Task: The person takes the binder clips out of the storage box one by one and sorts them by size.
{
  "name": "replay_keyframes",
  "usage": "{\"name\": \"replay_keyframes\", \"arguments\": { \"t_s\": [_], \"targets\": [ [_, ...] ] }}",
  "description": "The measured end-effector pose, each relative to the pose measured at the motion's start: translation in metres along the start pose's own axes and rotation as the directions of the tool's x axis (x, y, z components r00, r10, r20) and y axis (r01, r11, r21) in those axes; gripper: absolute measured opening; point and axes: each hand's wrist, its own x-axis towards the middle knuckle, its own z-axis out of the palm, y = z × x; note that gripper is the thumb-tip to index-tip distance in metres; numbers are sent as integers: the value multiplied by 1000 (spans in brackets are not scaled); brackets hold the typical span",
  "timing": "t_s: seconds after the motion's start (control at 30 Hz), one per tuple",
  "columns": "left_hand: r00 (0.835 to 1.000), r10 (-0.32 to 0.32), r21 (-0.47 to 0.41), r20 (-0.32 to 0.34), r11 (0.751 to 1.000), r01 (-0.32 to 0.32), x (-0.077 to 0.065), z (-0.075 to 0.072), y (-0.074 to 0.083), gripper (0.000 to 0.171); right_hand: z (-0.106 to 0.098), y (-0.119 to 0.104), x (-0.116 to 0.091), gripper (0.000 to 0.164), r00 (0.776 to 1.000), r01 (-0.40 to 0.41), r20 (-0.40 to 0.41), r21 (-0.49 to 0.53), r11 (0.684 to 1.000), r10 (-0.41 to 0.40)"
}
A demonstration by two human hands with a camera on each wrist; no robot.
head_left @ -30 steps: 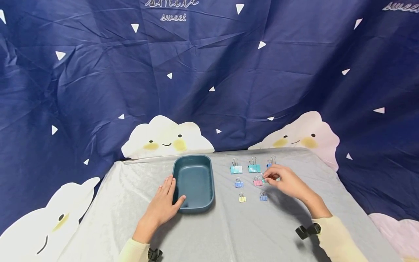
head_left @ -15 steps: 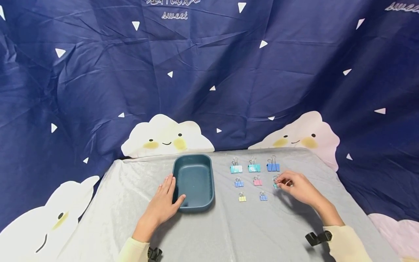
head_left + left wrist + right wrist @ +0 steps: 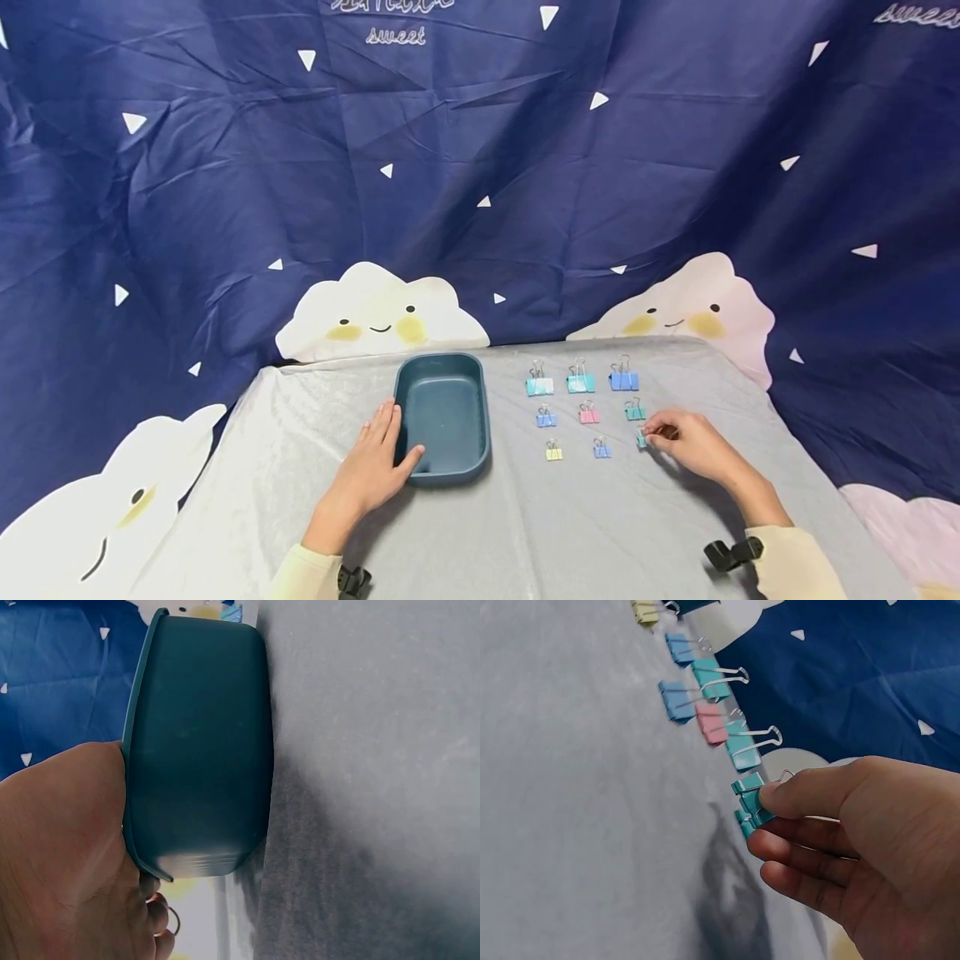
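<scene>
My right hand [image 3: 686,443] pinches a small teal binder clip [image 3: 642,438] between thumb and fingertips, at the right end of the nearest row. In the right wrist view the thumb lies over the clip, and another teal clip [image 3: 744,823] shows just beyond it, partly hidden. My left hand [image 3: 367,475] rests along the left rim of a dark teal box [image 3: 487,408], fingers extended, thumb reaching over the near left corner. The left wrist view shows the box's outer wall [image 3: 199,742] beside that hand.
Binder clips stand in rows right of the box: large ones at the back, including a blue clip [image 3: 624,382]; a pink clip [image 3: 589,417] and teal clip [image 3: 635,413] in the middle row; a yellow clip [image 3: 554,454] and blue clip [image 3: 602,452] nearest. Grey cloth [image 3: 480,550] covers the table.
My right hand has moved right and nearer with the small teal clip, from beside the pink clip, past the middle-row teal clip, to the nearest row. My left hand has stayed on the box.
</scene>
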Motion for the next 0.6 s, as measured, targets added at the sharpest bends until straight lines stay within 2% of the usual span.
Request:
{"name": "replay_keyframes", "arguments": {
  "t_s": [0.23, 0.6],
  "targets": [
    [1000, 0, 0, 1, 1000, 0, -1, -2, 2, 87, 7, 8, -5, 4, 999, -41, 32, -13, 999, 41],
    [1000, -4, -3, -3, 1000, 4, -1, -2, 2, 86, 12, 13, -5, 6, 1000, -24, 21, -6, 1000, 24]
  ]
}}
